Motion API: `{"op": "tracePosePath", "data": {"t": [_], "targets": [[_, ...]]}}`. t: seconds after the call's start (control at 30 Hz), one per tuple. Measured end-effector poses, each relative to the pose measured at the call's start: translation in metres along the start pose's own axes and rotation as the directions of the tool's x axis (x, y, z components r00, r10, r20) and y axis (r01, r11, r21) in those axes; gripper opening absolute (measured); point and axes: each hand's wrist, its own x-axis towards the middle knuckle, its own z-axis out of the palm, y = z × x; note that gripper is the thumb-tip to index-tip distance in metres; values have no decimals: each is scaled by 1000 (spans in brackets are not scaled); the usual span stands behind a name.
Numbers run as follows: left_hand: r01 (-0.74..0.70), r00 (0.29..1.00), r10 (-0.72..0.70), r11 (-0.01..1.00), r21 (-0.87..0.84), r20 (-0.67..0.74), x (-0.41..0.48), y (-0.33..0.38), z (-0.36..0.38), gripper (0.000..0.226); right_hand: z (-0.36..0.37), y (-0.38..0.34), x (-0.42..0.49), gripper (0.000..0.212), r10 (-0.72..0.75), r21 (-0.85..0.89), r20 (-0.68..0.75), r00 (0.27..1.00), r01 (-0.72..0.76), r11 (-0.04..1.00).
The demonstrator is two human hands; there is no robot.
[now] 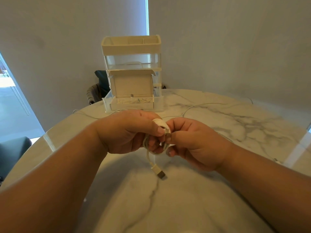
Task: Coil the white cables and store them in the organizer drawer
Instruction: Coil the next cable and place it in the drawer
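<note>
Above the middle of the marble table (pixel 218 132), my left hand (pixel 129 132) and my right hand (pixel 193 142) meet on a coiled white cable (pixel 148 143). My left hand grips the small coil. My right hand pinches one of its plugs at the top. A short tail of the cable hangs down and ends in a USB plug (pixel 159 172) just above the table. The organizer (pixel 133 74) stands at the table's far edge, cream on top with clear drawers. Its bottom drawer (pixel 133 105) is pulled out toward me and holds an open cardboard box.
Another white cable (pixel 202 105) lies loose on the table to the right of the organizer. A thin white cable (pixel 84 113) also runs to the organizer's left. A dark chair (pixel 99 84) stands behind the table, another dark seat (pixel 13 152) at the left.
</note>
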Motion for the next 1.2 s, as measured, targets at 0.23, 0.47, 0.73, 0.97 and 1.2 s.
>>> {"op": "tracePosePath", "data": {"t": [0.23, 0.47, 0.73, 0.97, 1.2], "targets": [[2, 990, 18, 990, 143, -139, 4, -3, 3, 11, -2, 5, 3, 15, 9, -39, -18, 1000, -10, 999], [28, 996, -21, 996, 83, -89, 3, -5, -4, 10, -3, 5, 4, 16, 30, -59, -33, 999, -32, 998], [47, 991, -43, 999, 27, -128, 5, -4, -2, 14, 0, 10, 4, 21, 45, -18, -113, 993, -48, 999], [47, 996, -41, 997, 65, -78, 6, -8, -10, 20, 5, 13, 3, 12, 58, -33, -120, 991, -62, 998], [64, 993, -57, 996, 65, -104, 11, -14, -4, 12, 7, 15, 2, 9, 35, -72, -150, 988, -46, 996]]}}
